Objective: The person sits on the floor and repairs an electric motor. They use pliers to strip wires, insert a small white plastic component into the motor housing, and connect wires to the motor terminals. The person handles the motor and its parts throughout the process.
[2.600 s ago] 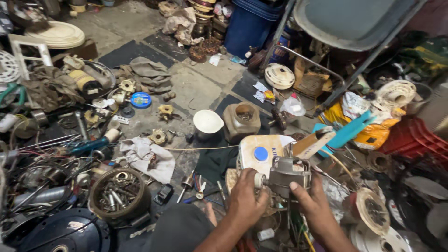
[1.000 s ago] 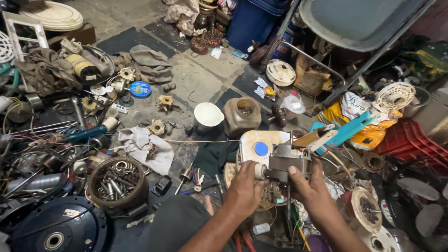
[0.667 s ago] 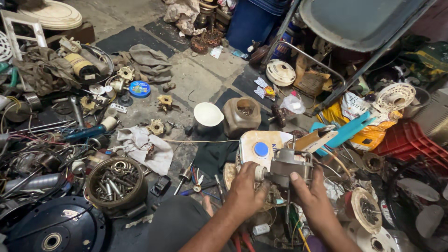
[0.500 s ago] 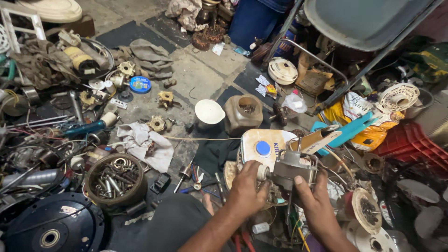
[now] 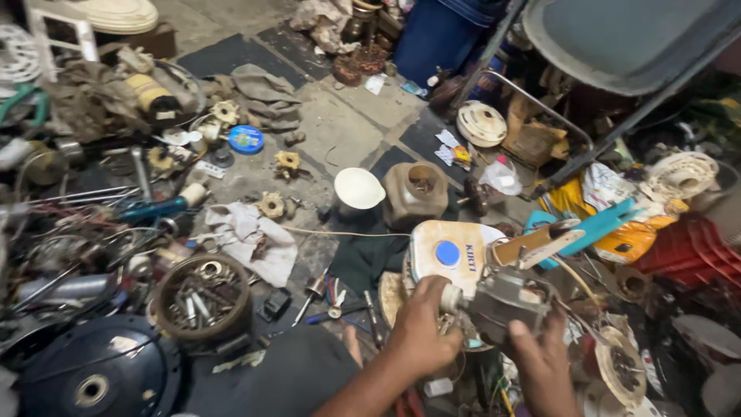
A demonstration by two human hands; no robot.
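A grey metal motor part (image 5: 505,300) with a pale round shaft end sits low in the head view, held between both hands. My left hand (image 5: 423,328) grips its left side by the shaft end. Around its lower right side my right hand (image 5: 542,359) is wrapped. Just behind it lies a cream plastic housing (image 5: 448,245) with a blue round cap. A wooden stick and a turquoise plastic blade (image 5: 587,228) lie to the right of that housing.
A dirty floor is crowded with scrap. A round tin of bolts (image 5: 203,297) and a dark fan cover (image 5: 96,374) lie at the left, a white cup (image 5: 358,189) and brown jar (image 5: 415,193) ahead, a folding chair (image 5: 617,46) and red crate (image 5: 687,251) at the right.
The view has shifted a little. My hands stay on the motor part and have turned it slightly; the things on the floor have not moved.
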